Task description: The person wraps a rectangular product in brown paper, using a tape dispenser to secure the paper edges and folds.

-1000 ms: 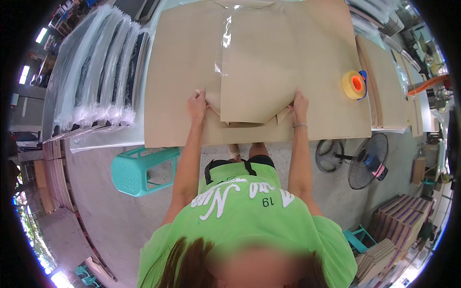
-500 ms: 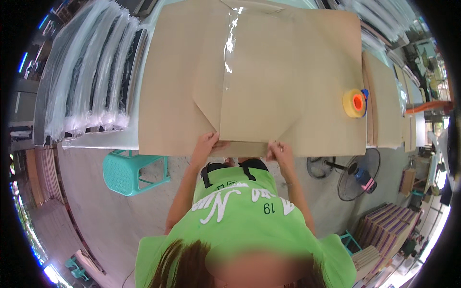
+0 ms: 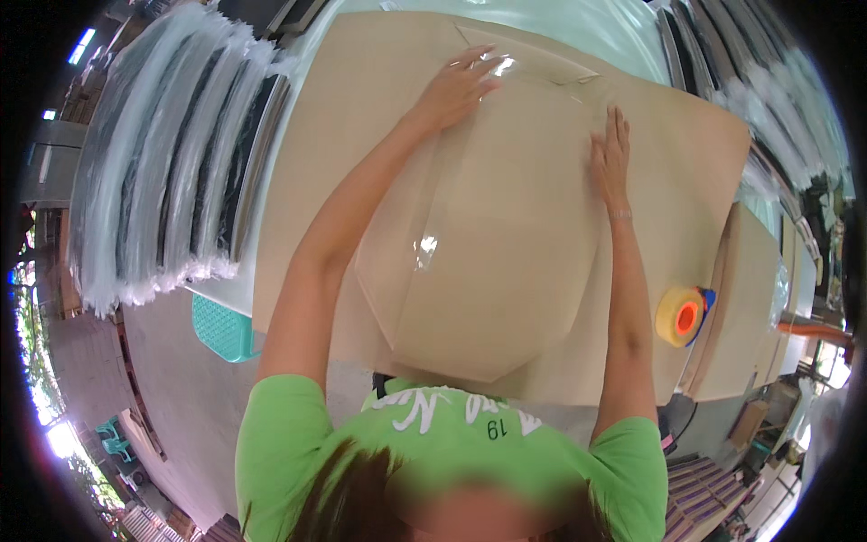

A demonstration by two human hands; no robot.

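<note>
A large sheet of brown cardboard (image 3: 506,235), folded over itself with clear tape along a seam, lies on the table in front of me. My left hand (image 3: 459,88) reaches to its far part, fingers spread and touching the shiny clear tape (image 3: 504,65) near the far folded edge. Farther right, my right hand (image 3: 611,163) lies flat along the side of the folded panel, fingers stretched away from me. Neither hand holds anything. A yellowish tape roll with an orange core (image 3: 679,316) and a blue dispenser rests on the cardboard's right part.
Plastic-wrapped panels (image 3: 163,154) stand in a row at the left, and more wrapped panels (image 3: 768,108) at the far right. Other cardboard pieces (image 3: 736,307) lie beyond the tape roll. A turquoise stool (image 3: 221,327) is partly under the table's left front edge.
Both hands have moved from the near edge of the cardboard to its far part, and my fingers have let go and spread. I lean farther forward over the table.
</note>
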